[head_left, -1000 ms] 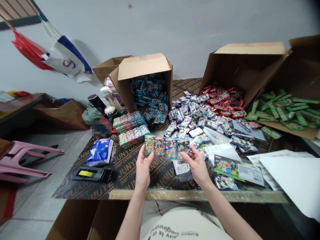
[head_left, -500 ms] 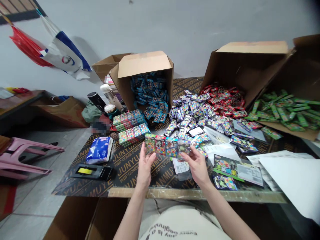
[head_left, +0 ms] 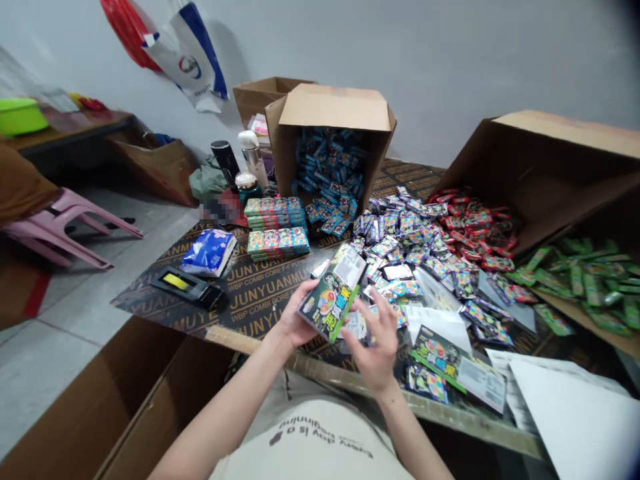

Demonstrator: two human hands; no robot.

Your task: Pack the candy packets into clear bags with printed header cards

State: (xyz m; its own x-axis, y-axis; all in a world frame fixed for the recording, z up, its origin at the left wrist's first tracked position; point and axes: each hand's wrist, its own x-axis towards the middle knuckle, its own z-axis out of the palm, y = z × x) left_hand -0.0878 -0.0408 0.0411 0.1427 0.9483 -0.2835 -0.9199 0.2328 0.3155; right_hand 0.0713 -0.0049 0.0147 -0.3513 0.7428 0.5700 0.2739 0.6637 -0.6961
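My left hand (head_left: 295,317) grips a green printed card pack (head_left: 330,297) by its lower edge, tilted up with its white-panelled end away from me. My right hand (head_left: 371,340) is open, with fingers spread just beside the pack; I cannot tell whether they touch it. Beyond both hands lies a heap of multicoloured foil packets (head_left: 400,250). Red packets (head_left: 473,230) and green stick packets (head_left: 580,283) spill from tipped cartons. Blue packets (head_left: 330,170) fill an upright carton. Two stacks of packets (head_left: 277,227) stand left of the heap.
The black printed plywood tabletop (head_left: 245,310) has a pale wooden front edge (head_left: 320,370). On it are a tissue pack (head_left: 209,253), a black holder (head_left: 187,287) and bottles (head_left: 253,157). A cardboard box (head_left: 100,393) stands below the edge; a pink chair (head_left: 65,227) sits left.
The view has swung and tilted. The colourful packet strip held in both hands has gone from view. My left hand now holds a green pack, and my right hand has opened beside it.
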